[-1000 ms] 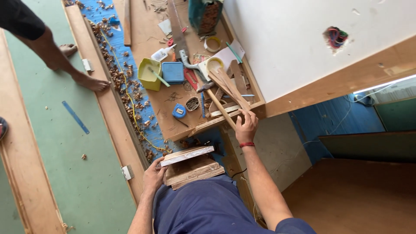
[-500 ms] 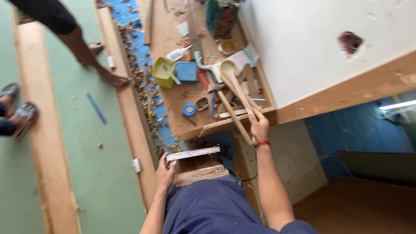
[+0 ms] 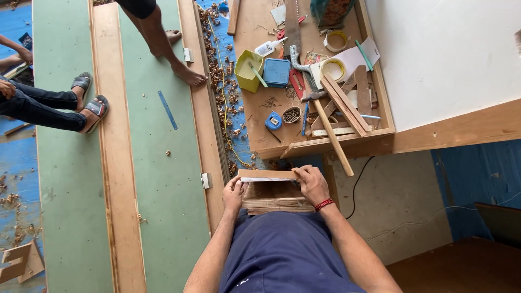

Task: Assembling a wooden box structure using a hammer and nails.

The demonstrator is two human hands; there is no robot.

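A small stack of wooden pieces (image 3: 274, 192) rests against my lap, a thin strip with a pale edge on top. My left hand (image 3: 234, 193) grips its left end. My right hand (image 3: 312, 183), with a red band at the wrist, grips its right end, fingers curled over the top strip. Just beyond, a low wooden workbench (image 3: 271, 142) carries a hammer with a long wooden handle (image 3: 332, 138) that juts over the front edge toward my right hand.
On the bench lie a yellow tub (image 3: 248, 70), a blue box (image 3: 277, 72), a blue tape measure (image 3: 273, 121), tape rolls, a saw and wood strips. Wood shavings (image 3: 221, 92) litter the blue floor. Green door panels (image 3: 154, 163) lie left. Other people's feet (image 3: 187, 73) and sandals (image 3: 93, 111) stand on them.
My right hand left the sticks on the bench and came down onto the right end of the wooden stack. The view shifted, and a seated person's legs appeared at left.
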